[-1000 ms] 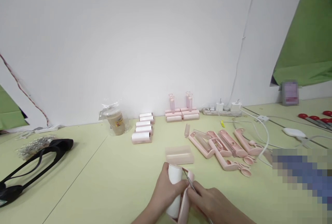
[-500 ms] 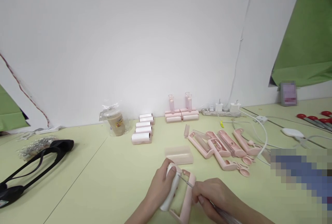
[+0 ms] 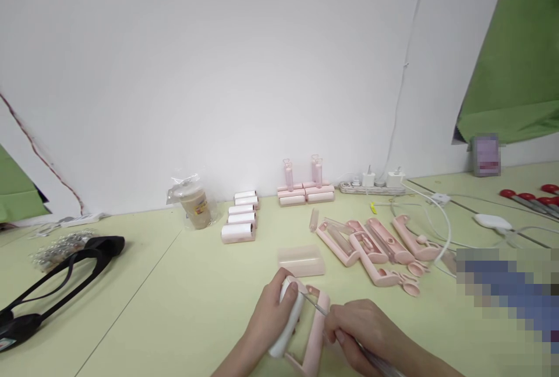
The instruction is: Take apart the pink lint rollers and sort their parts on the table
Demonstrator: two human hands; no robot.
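Note:
My left hand [image 3: 273,307] is closed around a white lint roller roll [image 3: 286,327], held at a tilt in front of me, thumb near its upper end. My right hand [image 3: 360,330] grips a screwdriver [image 3: 318,307] with a thin metal shaft and what looks like a clear handle. The shaft's tip meets the upper end of the roll, near my left thumb; the exact contact is too small to make out. Beside the roll lies a pink lint roller frame [image 3: 315,330], under the shaft. A translucent pink cover [image 3: 301,260] rests just beyond my left hand.
White rolls [image 3: 238,233] stand in a row near the wall, with pink assembled rollers [image 3: 320,194] to their right. Pink frame parts [image 3: 375,246] lie at right, near white cables [image 3: 445,231] and a power strip [image 3: 371,189]. A bagged cup [image 3: 195,208] and black strap-like object [image 3: 82,266] are left.
Both hands stay almost in place. The roll and the screwdriver shaft have shifted very slightly; the grips are the same.

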